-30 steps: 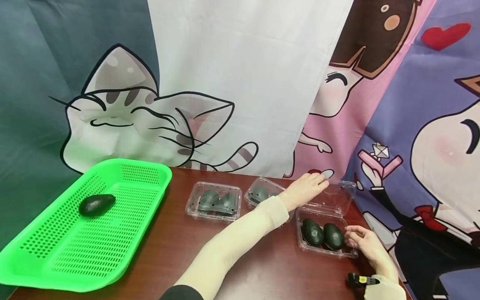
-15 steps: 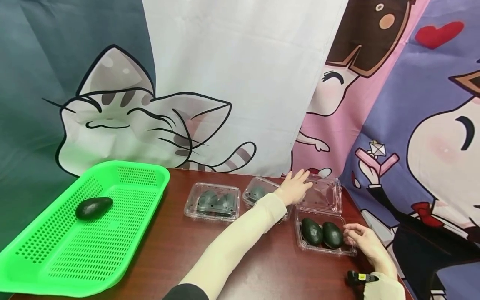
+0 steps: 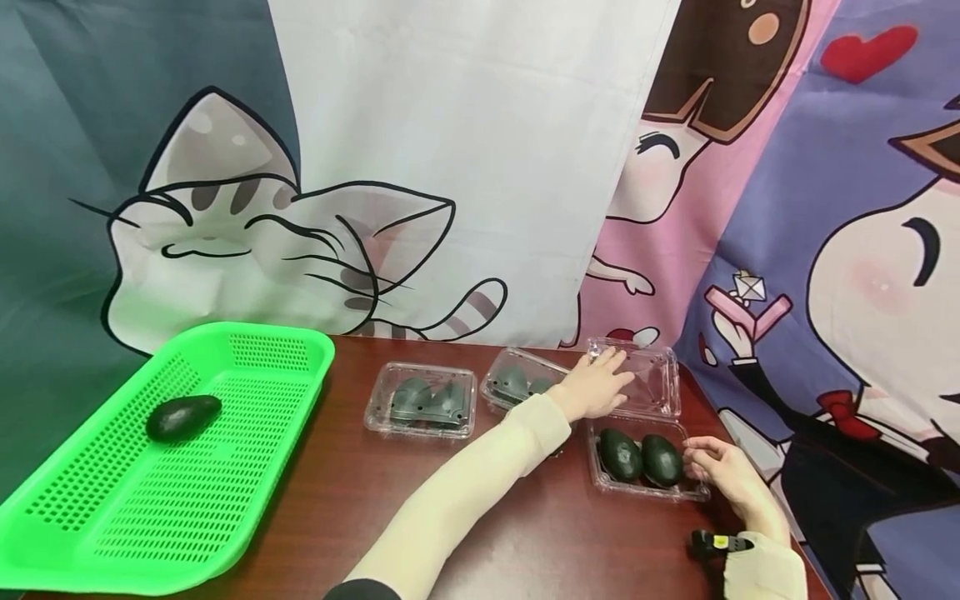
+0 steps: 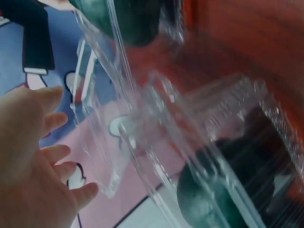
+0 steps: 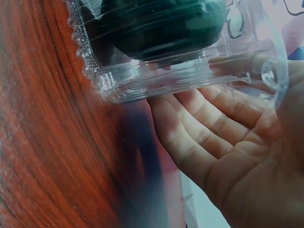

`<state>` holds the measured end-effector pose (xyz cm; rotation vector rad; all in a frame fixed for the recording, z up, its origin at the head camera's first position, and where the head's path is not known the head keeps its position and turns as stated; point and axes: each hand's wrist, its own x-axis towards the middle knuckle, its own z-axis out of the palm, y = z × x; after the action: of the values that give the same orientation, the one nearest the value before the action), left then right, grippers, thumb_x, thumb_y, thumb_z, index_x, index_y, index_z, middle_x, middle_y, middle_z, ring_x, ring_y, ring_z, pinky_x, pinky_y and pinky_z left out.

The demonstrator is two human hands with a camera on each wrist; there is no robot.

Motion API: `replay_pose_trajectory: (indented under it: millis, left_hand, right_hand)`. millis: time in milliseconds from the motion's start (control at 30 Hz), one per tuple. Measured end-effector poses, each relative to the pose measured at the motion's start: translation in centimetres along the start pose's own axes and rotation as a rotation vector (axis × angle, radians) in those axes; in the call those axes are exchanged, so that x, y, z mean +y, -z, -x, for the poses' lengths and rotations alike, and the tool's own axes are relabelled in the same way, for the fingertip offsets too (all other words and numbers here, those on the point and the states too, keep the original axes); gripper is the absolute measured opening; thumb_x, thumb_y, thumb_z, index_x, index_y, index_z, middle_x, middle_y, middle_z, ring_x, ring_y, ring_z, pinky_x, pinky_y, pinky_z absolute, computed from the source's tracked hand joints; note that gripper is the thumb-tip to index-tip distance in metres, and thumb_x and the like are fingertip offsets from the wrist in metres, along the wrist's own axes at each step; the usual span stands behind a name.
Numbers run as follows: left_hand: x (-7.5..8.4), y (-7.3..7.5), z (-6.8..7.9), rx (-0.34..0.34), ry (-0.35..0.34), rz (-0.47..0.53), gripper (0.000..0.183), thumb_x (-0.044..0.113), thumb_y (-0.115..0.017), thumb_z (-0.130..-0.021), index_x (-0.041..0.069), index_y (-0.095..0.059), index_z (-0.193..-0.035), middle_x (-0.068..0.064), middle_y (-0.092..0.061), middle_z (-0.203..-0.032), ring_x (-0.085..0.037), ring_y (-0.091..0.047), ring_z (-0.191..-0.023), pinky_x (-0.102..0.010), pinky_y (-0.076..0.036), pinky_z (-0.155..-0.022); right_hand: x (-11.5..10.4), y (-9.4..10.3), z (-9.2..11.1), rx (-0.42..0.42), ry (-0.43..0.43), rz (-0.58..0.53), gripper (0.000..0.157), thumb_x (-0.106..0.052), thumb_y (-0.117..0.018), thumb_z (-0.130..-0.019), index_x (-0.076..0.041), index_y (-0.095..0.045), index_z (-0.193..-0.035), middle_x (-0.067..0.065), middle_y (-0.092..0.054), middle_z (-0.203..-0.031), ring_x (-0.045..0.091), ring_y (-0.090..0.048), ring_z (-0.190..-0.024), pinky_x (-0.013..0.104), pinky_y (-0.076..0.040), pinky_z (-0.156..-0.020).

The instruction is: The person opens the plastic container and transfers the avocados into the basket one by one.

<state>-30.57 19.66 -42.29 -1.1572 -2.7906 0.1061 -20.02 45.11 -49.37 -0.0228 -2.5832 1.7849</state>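
A clear plastic clamshell box point(image 3: 648, 493) with two dark green avocados point(image 3: 620, 455) stands at the right of the table. Its lid point(image 3: 651, 385) is swung back, away from the person. My left hand point(image 3: 596, 387) reaches over the lid's left part with fingers spread; the left wrist view shows it beside the plastic, holding nothing. At the box's right side, my right hand point(image 3: 726, 473) holds the wall. In the right wrist view the fingers point(image 5: 190, 128) lie along the outside of the plastic, and the thumb shows through it.
A green perforated basket point(image 3: 202, 492) at the left bears one avocado point(image 3: 183, 418). Two closed clamshells, one in the middle point(image 3: 422, 402) and one partly behind the left forearm point(image 3: 517, 379), hold avocados. A printed cloth point(image 3: 480, 167) hangs behind the table.
The left hand has drawn back leftward from the lid's far side, and the lid has tipped further back. My right hand keeps its place at the box. The head view has shifted slightly.
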Motion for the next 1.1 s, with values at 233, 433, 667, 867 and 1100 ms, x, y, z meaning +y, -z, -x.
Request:
replay_pose_trajectory:
  millis: [233, 433, 667, 867, 1100]
  left_hand:
    - [2.4, -0.3, 1.3, 0.048, -0.131, 0.021, 0.048, 0.047, -0.044, -0.101, 0.033, -0.042, -0.147, 0.000, -0.031, -0.156, -0.017, -0.028, -0.141, -0.038, -0.036, -0.106]
    - [5.0, -0.1, 2.1, 0.040, -0.224, -0.025, 0.048, 0.051, -0.044, -0.100, 0.036, -0.043, -0.146, 0.006, -0.038, -0.148, -0.009, -0.040, -0.131, -0.031, -0.041, -0.097]
    - [7.2, -0.8, 2.5, -0.037, -0.262, -0.027, 0.049, 0.055, -0.047, -0.098, 0.041, -0.042, -0.144, 0.013, -0.042, -0.140, -0.004, -0.044, -0.123, -0.029, -0.040, -0.096]
    - [8.3, -1.4, 2.8, -0.057, -0.260, -0.061, 0.048, 0.055, -0.055, -0.094, 0.042, -0.046, -0.140, 0.015, -0.048, -0.128, -0.003, -0.049, -0.113, -0.026, -0.043, -0.089]
    - [9.3, -1.8, 2.8, -0.078, -0.238, -0.106, 0.055, 0.050, -0.062, -0.092, 0.043, -0.041, -0.142, 0.016, -0.048, -0.129, -0.002, -0.052, -0.110, -0.024, -0.046, -0.083]
  right_hand:
    - [0.2, 0.1, -0.1, -0.013, -0.016, 0.011, 0.031, -0.001, -0.052, -0.099, 0.024, -0.047, -0.116, -0.001, -0.066, -0.085, 0.009, -0.065, -0.072, 0.026, -0.056, -0.064]
    - [0.3, 0.3, -0.2, -0.021, -0.001, 0.020, 0.031, -0.001, -0.053, -0.098, 0.024, -0.046, -0.116, 0.000, -0.066, -0.086, 0.009, -0.066, -0.074, 0.027, -0.056, -0.066]
    - [0.5, 0.2, -0.2, -0.032, 0.003, 0.017, 0.026, -0.003, -0.053, -0.099, 0.019, -0.051, -0.112, -0.003, -0.067, -0.086, 0.008, -0.066, -0.074, 0.026, -0.056, -0.066]
    - [0.7, 0.2, -0.2, -0.030, -0.010, 0.018, 0.025, -0.001, -0.051, -0.099, 0.020, -0.050, -0.113, -0.005, -0.066, -0.086, 0.008, -0.065, -0.073, 0.026, -0.056, -0.066]
    - [0.4, -0.2, -0.3, 0.005, -0.027, 0.032, 0.029, 0.000, -0.050, -0.099, 0.023, -0.048, -0.115, -0.008, -0.064, -0.085, 0.006, -0.063, -0.072, 0.025, -0.055, -0.064]
